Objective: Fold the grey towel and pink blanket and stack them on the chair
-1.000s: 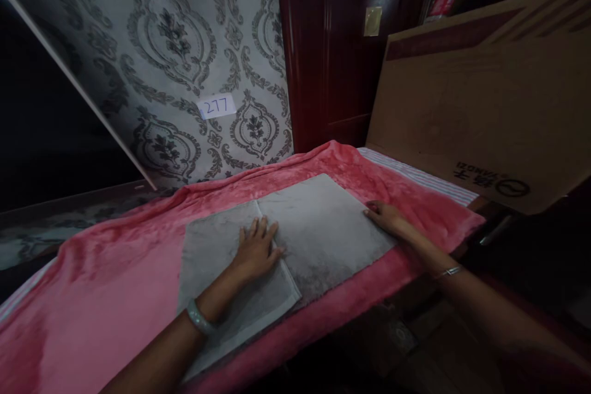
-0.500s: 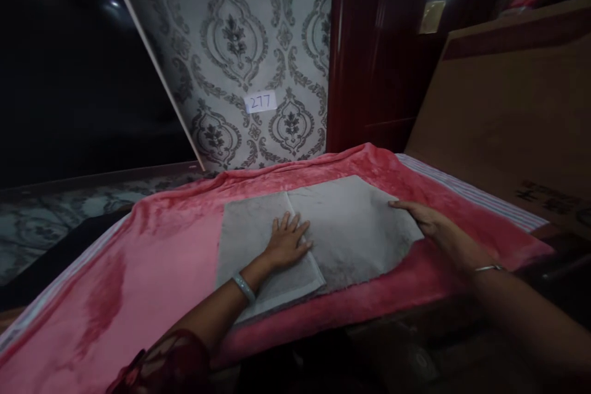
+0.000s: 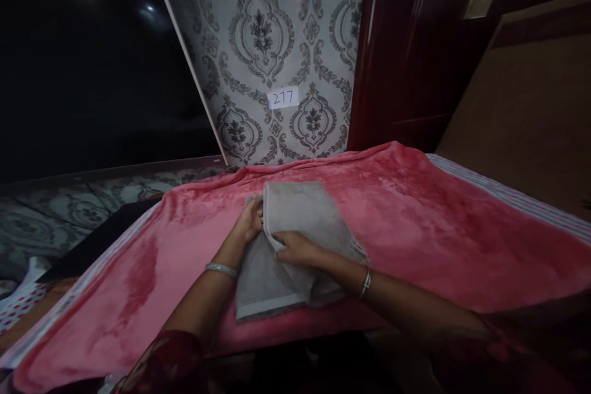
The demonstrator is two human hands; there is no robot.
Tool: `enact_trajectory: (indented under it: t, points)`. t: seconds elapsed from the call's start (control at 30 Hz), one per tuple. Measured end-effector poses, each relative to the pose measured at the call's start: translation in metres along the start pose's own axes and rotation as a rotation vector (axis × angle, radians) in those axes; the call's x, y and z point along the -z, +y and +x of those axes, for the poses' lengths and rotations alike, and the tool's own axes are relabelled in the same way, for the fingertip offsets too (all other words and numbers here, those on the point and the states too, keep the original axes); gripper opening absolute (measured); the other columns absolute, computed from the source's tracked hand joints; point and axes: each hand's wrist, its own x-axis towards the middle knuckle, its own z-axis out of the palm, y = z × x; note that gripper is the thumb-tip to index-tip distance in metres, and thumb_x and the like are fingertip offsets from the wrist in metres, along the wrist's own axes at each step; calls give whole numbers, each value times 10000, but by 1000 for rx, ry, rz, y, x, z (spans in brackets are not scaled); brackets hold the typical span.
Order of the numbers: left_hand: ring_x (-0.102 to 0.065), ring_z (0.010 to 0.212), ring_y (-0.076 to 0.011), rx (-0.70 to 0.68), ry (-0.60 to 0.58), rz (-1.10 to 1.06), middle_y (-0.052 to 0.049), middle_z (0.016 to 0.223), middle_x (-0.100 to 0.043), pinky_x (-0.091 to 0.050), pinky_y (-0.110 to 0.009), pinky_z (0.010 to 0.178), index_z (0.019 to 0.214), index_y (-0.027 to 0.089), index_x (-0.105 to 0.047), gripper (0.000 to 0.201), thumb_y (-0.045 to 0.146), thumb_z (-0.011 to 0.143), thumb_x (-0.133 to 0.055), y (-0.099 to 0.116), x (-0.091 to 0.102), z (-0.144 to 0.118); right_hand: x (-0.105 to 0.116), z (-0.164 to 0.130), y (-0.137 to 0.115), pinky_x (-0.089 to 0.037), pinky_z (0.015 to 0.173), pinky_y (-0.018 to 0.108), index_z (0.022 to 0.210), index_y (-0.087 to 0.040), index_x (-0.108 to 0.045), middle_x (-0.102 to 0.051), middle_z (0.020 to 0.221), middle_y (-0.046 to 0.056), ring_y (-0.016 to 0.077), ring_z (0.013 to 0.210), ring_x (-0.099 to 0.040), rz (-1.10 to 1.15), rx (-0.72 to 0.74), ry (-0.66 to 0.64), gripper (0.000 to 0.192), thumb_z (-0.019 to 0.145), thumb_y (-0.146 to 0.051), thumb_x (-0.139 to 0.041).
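A soft grey towel (image 3: 300, 209) lies on a pink plush blanket (image 3: 194, 228), with its right part folded over to the left. At the upper left edge of the fold, my left hand (image 3: 250, 220) has its fingers curled around the cloth, partly hidden by it. My right hand (image 3: 298, 248) grips the loose edge of the folded flap lower down, thumb on top. Beneath the flap, the lower layer of the towel shows with a pale hem along its near edge.
Behind the blanket stands a patterned wall with a paper label (image 3: 283, 97) reading 277. A large dark screen (image 3: 101, 68) is at the left. On the right is a big cardboard box (image 3: 530, 111), beside a dark red wooden panel (image 3: 406, 61).
My right hand has carried the towel's right side over to the left, folding it. My left hand has gone from lying flat on the towel to holding the fold's edge.
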Motion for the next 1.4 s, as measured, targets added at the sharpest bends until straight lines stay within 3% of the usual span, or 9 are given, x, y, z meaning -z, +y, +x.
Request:
enact_trajectory:
  t: [0.1, 0.2, 0.3, 0.4, 0.6, 0.77, 0.9, 1.2, 1.4]
  points:
    - [-730, 935, -271, -42, 9, 20, -133, 1020, -745, -604, -369, 776, 1172, 150, -642, 473, 533, 896, -614, -12, 3, 6, -26, -16, 6, -467, 781, 292, 1119, -153, -670, -717, 1028, 72, 236, 934, -641, -73, -31, -36, 382, 742, -214, -663]
    - [-722, 1000, -246, -90, 85, 48, -138, 1149, -734, -595, -348, 848, 1301, 140, -596, 537, 332, 817, -727, -20, -2, 18, -29, -39, 6, -476, 863, 332, 1303, -151, -607, -682, 1186, 121, 256, 1018, -633, -155, -17, -41, 554, 768, -274, -681]
    - [-691, 1107, -247, -208, 197, 275, -150, 1301, -684, -566, -377, 956, 1465, 121, -476, 744, 115, 746, -666, -20, -13, 31, -22, -56, -1, -469, 945, 364, 1420, -136, -550, -644, 1261, 160, 279, 1115, -613, -196, -4, -46, 649, 782, -201, -654]
    - [-628, 1231, -262, -315, 223, 459, -128, 1401, -633, -505, -392, 1067, 1416, 108, -566, 761, 11, 661, -549, -11, -22, 38, -12, -59, -14, -473, 954, 349, 1406, -151, -579, -654, 1223, 141, 243, 1060, -630, -168, 8, -11, 581, 827, -108, -569]
    - [-660, 1153, -233, -395, 283, 499, -52, 1341, -676, -524, -380, 1037, 1337, 170, -657, 727, 32, 646, -481, 7, -3, 40, -25, -44, -41, -474, 969, 361, 1403, -186, -570, -627, 1216, 125, 242, 1077, -611, -186, 99, 88, 537, 867, -140, -569]
    - [-705, 1036, -254, -268, 330, 526, -107, 1158, -746, -563, -385, 952, 1262, 110, -693, 657, 41, 629, -528, -8, 30, 34, -67, -45, -40, -510, 903, 386, 1466, -217, -487, -595, 1271, 130, 254, 1040, -628, -227, 61, -49, 615, 858, -145, -547]
    - [-720, 996, -258, -241, 318, 527, -123, 1162, -745, -571, -402, 939, 1292, 107, -674, 628, 96, 673, -568, -17, 37, 36, -79, -57, -37, -494, 967, 409, 1558, -201, -354, -564, 1304, 132, 272, 1132, -580, -181, 64, -17, 756, 838, -150, -577]
    - [-707, 1039, -245, -262, 267, 544, -95, 1274, -706, -572, -388, 945, 1405, 120, -586, 803, 22, 613, -497, -10, 34, 47, -86, -63, -39, -458, 909, 347, 1174, -175, -663, -605, 1095, 95, 235, 1055, -521, -301, 266, 42, 365, 886, -42, -483]
    - [-721, 997, -249, -284, 244, 678, -128, 1188, -734, -582, -405, 919, 1349, 96, -619, 735, 31, 627, -496, -12, 45, 46, -77, -68, -31, -483, 876, 361, 1228, -206, -679, -648, 1096, 91, 236, 1025, -565, -236, 405, -77, 309, 926, -201, -610]
